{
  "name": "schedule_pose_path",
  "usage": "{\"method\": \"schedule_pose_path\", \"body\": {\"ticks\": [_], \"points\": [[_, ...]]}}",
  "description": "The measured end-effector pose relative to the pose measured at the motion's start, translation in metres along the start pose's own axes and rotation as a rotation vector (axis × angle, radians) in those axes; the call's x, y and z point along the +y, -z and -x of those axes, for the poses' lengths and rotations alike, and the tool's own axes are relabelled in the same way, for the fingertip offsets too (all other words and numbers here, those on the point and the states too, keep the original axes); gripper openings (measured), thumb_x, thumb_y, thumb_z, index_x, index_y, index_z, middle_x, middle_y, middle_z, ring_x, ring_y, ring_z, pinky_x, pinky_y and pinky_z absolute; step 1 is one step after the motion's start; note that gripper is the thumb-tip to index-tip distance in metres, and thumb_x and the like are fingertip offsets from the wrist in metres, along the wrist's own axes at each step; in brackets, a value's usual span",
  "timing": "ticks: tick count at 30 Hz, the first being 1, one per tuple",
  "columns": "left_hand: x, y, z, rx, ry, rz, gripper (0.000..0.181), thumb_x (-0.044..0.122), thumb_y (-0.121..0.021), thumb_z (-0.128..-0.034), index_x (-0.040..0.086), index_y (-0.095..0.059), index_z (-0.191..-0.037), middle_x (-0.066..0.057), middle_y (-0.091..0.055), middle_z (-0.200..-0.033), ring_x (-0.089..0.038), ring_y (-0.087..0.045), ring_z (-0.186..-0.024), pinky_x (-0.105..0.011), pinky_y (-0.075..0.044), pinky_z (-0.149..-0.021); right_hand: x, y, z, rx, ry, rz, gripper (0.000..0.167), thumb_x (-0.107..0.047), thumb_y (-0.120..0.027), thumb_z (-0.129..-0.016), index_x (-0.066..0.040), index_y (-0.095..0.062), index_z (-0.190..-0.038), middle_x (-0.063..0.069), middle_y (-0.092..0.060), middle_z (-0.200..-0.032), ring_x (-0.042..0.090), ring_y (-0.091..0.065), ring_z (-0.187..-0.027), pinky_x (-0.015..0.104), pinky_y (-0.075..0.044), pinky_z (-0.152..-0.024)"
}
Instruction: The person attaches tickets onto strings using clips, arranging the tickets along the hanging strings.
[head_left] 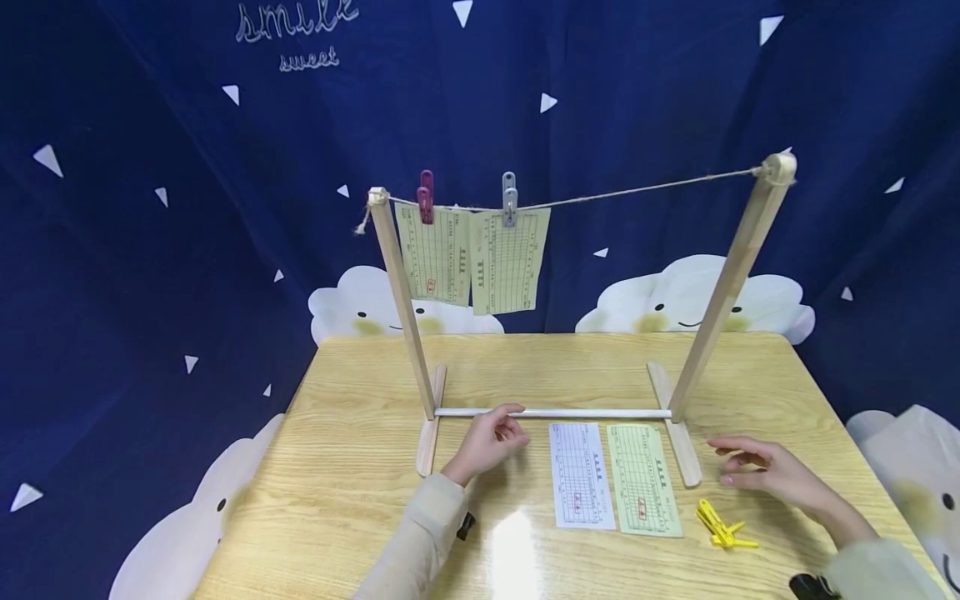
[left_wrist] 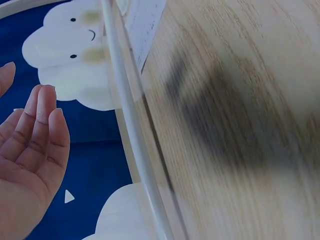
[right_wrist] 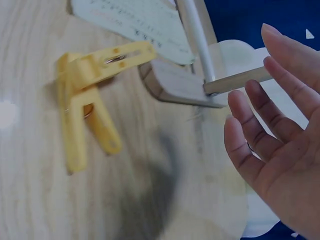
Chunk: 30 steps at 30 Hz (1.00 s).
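My left hand (head_left: 491, 442) hovers over the table left of the two slips, fingers loosely bent and holding nothing. On the right, my right hand (head_left: 768, 471) is in the air with relaxed fingers, just above the yellow clothespins (head_left: 722, 525). In the right wrist view two yellow clothespins (right_wrist: 82, 105) lie crossed on each other. Side by side on the table are a white printed slip (head_left: 581, 475) and a pale green printed slip (head_left: 643, 479). Two more green slips hang from the string, one under a dark red clothespin (head_left: 426, 197), the other under a grey clothespin (head_left: 509, 200).
A wooden rack stands on the table, with a left post (head_left: 401, 304), a taller-looking right post (head_left: 731, 287), a string (head_left: 637, 193) between their tops and a white rod (head_left: 592, 413) low down. A blue curtain (head_left: 187, 208) with clouds and triangles hangs behind.
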<state>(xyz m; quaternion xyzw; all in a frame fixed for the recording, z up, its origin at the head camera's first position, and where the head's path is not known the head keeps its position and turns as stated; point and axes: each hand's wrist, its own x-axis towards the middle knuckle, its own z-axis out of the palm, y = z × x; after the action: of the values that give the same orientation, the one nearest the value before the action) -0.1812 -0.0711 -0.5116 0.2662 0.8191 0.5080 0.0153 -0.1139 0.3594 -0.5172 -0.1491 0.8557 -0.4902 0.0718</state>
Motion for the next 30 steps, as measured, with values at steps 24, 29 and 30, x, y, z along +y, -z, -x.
{"method": "schedule_pose_path", "body": {"ticks": [24,29,30], "points": [[-0.019,-0.029,-0.006,-0.080,0.147,-0.028,0.047,0.007,-0.071,-0.0774,-0.004,-0.052,-0.119,-0.003,-0.055,-0.074,-0.003,-0.045,-0.060,-0.018,-0.042,-0.055,0.046,-0.002,0.033,-0.069,0.057,-0.116,0.039,0.006,-0.063,-0.079,-0.005,-0.060,-0.117,-0.015,-0.058,-0.100,0.004,-0.051,-0.076,0.020,-0.043,-0.060],[-0.028,-0.037,-0.011,-0.077,0.171,-0.009,0.047,0.006,-0.071,-0.0773,-0.003,-0.053,-0.120,-0.008,-0.056,-0.075,-0.006,-0.046,-0.061,-0.017,-0.041,-0.054,0.054,-0.004,0.039,-0.069,0.073,-0.055,0.040,0.005,-0.066,-0.076,0.001,-0.059,-0.115,-0.019,-0.057,-0.109,-0.004,-0.050,-0.090,0.014,-0.042,-0.069],[-0.029,-0.038,-0.011,-0.076,0.172,-0.003,0.046,0.006,-0.071,-0.0774,-0.003,-0.053,-0.119,-0.008,-0.056,-0.076,-0.007,-0.046,-0.061,-0.018,-0.041,-0.054,0.056,-0.005,0.040,-0.064,0.088,-0.042,0.040,0.006,-0.067,-0.075,0.002,-0.059,-0.114,-0.018,-0.058,-0.109,-0.005,-0.049,-0.092,0.013,-0.042,-0.071]]}}
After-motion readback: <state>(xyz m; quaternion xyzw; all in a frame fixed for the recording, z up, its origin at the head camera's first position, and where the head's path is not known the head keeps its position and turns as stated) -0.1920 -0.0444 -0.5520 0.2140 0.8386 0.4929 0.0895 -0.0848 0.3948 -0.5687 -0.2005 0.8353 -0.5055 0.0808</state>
